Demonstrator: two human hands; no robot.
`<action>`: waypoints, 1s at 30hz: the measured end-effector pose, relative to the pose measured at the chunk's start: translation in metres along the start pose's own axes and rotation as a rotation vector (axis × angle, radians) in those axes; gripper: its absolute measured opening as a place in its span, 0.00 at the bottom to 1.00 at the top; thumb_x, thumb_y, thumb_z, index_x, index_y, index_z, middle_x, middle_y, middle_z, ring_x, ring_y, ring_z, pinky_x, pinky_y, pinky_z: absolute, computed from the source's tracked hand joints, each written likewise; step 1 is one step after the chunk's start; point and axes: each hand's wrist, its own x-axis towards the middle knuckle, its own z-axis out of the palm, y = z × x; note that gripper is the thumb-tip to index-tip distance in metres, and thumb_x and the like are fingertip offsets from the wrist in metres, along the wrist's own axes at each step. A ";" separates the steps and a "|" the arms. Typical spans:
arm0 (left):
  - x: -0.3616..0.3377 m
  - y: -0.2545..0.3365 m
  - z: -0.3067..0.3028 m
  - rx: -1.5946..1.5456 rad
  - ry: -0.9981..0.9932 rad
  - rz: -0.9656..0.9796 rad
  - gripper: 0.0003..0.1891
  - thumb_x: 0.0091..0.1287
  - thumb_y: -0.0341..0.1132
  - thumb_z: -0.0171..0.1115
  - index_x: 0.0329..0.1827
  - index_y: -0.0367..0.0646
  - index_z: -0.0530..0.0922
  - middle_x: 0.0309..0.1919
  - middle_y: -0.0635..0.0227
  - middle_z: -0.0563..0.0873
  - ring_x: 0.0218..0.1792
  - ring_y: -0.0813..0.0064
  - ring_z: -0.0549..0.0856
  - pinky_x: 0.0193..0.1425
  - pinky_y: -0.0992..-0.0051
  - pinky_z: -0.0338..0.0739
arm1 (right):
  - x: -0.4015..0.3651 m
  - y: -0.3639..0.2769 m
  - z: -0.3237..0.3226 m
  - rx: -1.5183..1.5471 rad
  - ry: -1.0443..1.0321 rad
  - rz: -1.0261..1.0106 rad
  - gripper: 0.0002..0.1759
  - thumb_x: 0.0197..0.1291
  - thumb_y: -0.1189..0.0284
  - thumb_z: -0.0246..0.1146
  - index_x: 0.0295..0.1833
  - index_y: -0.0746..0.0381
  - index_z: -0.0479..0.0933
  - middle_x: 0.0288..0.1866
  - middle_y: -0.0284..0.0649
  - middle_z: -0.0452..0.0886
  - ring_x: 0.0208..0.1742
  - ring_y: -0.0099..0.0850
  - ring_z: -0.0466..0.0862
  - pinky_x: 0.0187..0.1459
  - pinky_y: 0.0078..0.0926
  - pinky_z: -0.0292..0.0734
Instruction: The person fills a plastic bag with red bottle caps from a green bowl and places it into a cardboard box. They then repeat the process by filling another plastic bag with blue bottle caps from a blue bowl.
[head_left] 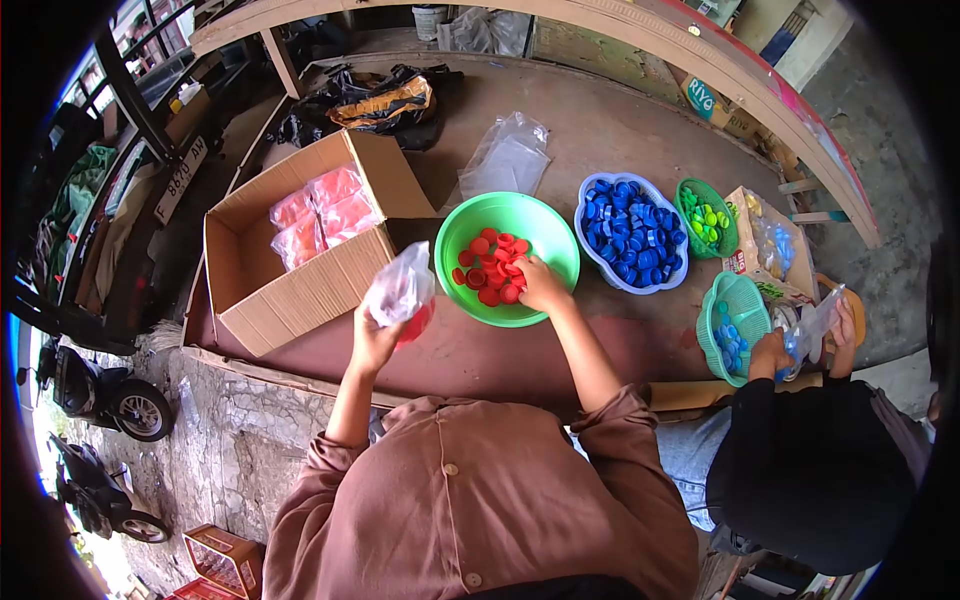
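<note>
Brown button-front shirt (450,490) fills the bottom of my feed. I've got the left hand (375,338) clamped round a clear plastic bag with red contents (402,284), between the open brown cardboard box (305,312) and the round bright-green plastic bowl (468,220). Down in that bowl, the right hand (541,286) has its fingers among small round red plastic caps (488,262); can't tell from here if they're pinching one.

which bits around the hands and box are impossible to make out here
Head view:
exact grip of the right hand: the hand itself hides it
red contents of the held plastic bag: clouded by crumpled plastic
anything beneath the packets in the cardboard box: packets cover it
</note>
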 end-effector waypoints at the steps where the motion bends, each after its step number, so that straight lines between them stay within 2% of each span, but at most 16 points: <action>1: -0.004 -0.009 0.003 0.010 0.020 0.010 0.20 0.53 0.22 0.60 0.51 0.35 0.73 0.45 0.67 0.80 0.46 0.78 0.77 0.53 0.76 0.70 | 0.004 0.005 0.009 0.020 0.053 0.019 0.22 0.40 0.84 0.58 0.45 0.59 0.72 0.41 0.48 0.75 0.46 0.46 0.76 0.46 0.38 0.73; 2: -0.008 -0.018 0.008 0.022 0.041 0.021 0.20 0.52 0.22 0.61 0.51 0.35 0.73 0.45 0.67 0.79 0.46 0.78 0.77 0.53 0.77 0.70 | 0.009 0.010 0.017 0.042 0.108 0.035 0.22 0.40 0.85 0.58 0.46 0.59 0.71 0.39 0.49 0.76 0.45 0.47 0.77 0.44 0.39 0.73; 3: -0.009 -0.031 0.012 0.044 0.057 0.064 0.20 0.51 0.22 0.61 0.49 0.35 0.73 0.43 0.66 0.79 0.45 0.78 0.77 0.52 0.76 0.71 | 0.013 0.013 0.017 0.095 0.126 0.035 0.21 0.39 0.86 0.57 0.44 0.62 0.71 0.32 0.49 0.78 0.38 0.47 0.79 0.40 0.39 0.74; 6: -0.007 -0.042 0.025 0.121 0.057 0.098 0.17 0.48 0.24 0.63 0.44 0.37 0.77 0.40 0.64 0.79 0.41 0.72 0.79 0.48 0.75 0.72 | 0.012 0.013 0.005 0.189 0.138 0.001 0.19 0.40 0.88 0.55 0.42 0.65 0.72 0.27 0.48 0.78 0.33 0.45 0.80 0.34 0.36 0.74; 7: -0.007 -0.042 0.027 0.170 0.058 0.138 0.18 0.47 0.25 0.64 0.44 0.38 0.78 0.38 0.64 0.78 0.39 0.70 0.80 0.46 0.74 0.73 | 0.011 0.013 0.001 0.225 0.129 0.008 0.18 0.40 0.90 0.53 0.40 0.66 0.73 0.29 0.49 0.78 0.33 0.40 0.80 0.34 0.32 0.75; 10: -0.009 -0.031 0.033 0.163 0.061 0.088 0.20 0.46 0.25 0.66 0.46 0.40 0.78 0.34 0.65 0.77 0.34 0.71 0.78 0.43 0.74 0.73 | 0.007 0.015 -0.008 0.180 0.231 -0.036 0.19 0.40 0.92 0.49 0.40 0.66 0.74 0.31 0.48 0.78 0.33 0.39 0.80 0.35 0.31 0.75; 11: -0.008 -0.029 0.032 0.208 0.027 0.127 0.23 0.43 0.27 0.68 0.47 0.41 0.78 0.30 0.66 0.75 0.30 0.71 0.76 0.39 0.74 0.73 | 0.009 0.019 -0.007 0.178 0.227 -0.035 0.19 0.40 0.92 0.49 0.40 0.66 0.74 0.31 0.48 0.78 0.33 0.39 0.80 0.35 0.31 0.75; 13: -0.007 -0.026 0.033 0.286 0.000 0.199 0.24 0.42 0.28 0.68 0.47 0.41 0.78 0.30 0.65 0.74 0.30 0.70 0.75 0.38 0.73 0.72 | 0.014 0.023 -0.003 0.359 0.385 -0.178 0.19 0.41 0.93 0.47 0.38 0.66 0.75 0.32 0.47 0.77 0.34 0.38 0.80 0.37 0.31 0.75; 14: -0.007 -0.026 0.034 0.365 -0.028 0.275 0.25 0.40 0.29 0.69 0.46 0.40 0.78 0.29 0.65 0.74 0.29 0.69 0.74 0.37 0.73 0.72 | 0.016 0.025 -0.001 0.359 0.383 -0.177 0.19 0.41 0.93 0.47 0.38 0.66 0.75 0.32 0.47 0.77 0.34 0.38 0.80 0.37 0.31 0.75; 16: -0.007 -0.028 0.036 0.384 -0.040 0.242 0.24 0.39 0.30 0.70 0.44 0.40 0.78 0.29 0.63 0.73 0.31 0.67 0.74 0.38 0.72 0.72 | 0.019 0.020 0.000 0.427 0.300 -0.191 0.17 0.43 0.92 0.46 0.35 0.66 0.75 0.32 0.46 0.77 0.35 0.38 0.80 0.38 0.31 0.75; 18: -0.007 -0.033 0.038 0.372 -0.029 0.210 0.23 0.38 0.30 0.70 0.42 0.39 0.78 0.30 0.63 0.74 0.35 0.66 0.74 0.41 0.71 0.71 | 0.018 0.015 -0.001 0.355 0.274 -0.198 0.16 0.44 0.91 0.46 0.33 0.66 0.76 0.32 0.46 0.77 0.35 0.41 0.79 0.37 0.30 0.75; 21: -0.006 -0.040 0.039 0.381 -0.035 0.202 0.22 0.38 0.29 0.69 0.41 0.39 0.77 0.33 0.62 0.74 0.38 0.64 0.74 0.45 0.69 0.71 | 0.019 0.010 -0.001 0.475 0.245 -0.155 0.14 0.45 0.91 0.49 0.32 0.66 0.76 0.32 0.46 0.77 0.35 0.43 0.79 0.37 0.32 0.75; 23: -0.006 -0.044 0.038 0.394 -0.068 0.198 0.20 0.39 0.27 0.67 0.40 0.38 0.77 0.34 0.61 0.74 0.39 0.63 0.75 0.45 0.70 0.71 | 0.021 0.014 0.001 0.266 0.375 -0.226 0.10 0.45 0.87 0.54 0.31 0.65 0.77 0.32 0.46 0.78 0.35 0.44 0.78 0.38 0.34 0.75; 24: -0.005 -0.042 0.039 0.395 -0.071 0.195 0.20 0.39 0.27 0.67 0.40 0.38 0.77 0.34 0.61 0.74 0.39 0.63 0.75 0.45 0.70 0.71 | 0.021 0.012 0.001 0.267 0.374 -0.222 0.10 0.45 0.87 0.54 0.31 0.65 0.77 0.32 0.46 0.78 0.35 0.44 0.78 0.38 0.34 0.75; 26: -0.003 -0.037 0.042 0.358 -0.054 0.163 0.20 0.40 0.27 0.68 0.41 0.38 0.77 0.34 0.61 0.74 0.38 0.65 0.75 0.44 0.71 0.72 | 0.021 0.007 0.002 0.176 0.264 -0.129 0.06 0.43 0.83 0.60 0.30 0.65 0.78 0.34 0.45 0.78 0.37 0.42 0.78 0.39 0.35 0.75; 30: 0.001 -0.032 0.047 0.348 -0.040 0.173 0.21 0.41 0.27 0.69 0.42 0.38 0.77 0.33 0.62 0.74 0.36 0.66 0.75 0.42 0.73 0.72 | 0.020 0.005 0.006 0.052 0.213 -0.094 0.07 0.40 0.78 0.65 0.29 0.64 0.79 0.36 0.44 0.77 0.40 0.41 0.78 0.40 0.34 0.76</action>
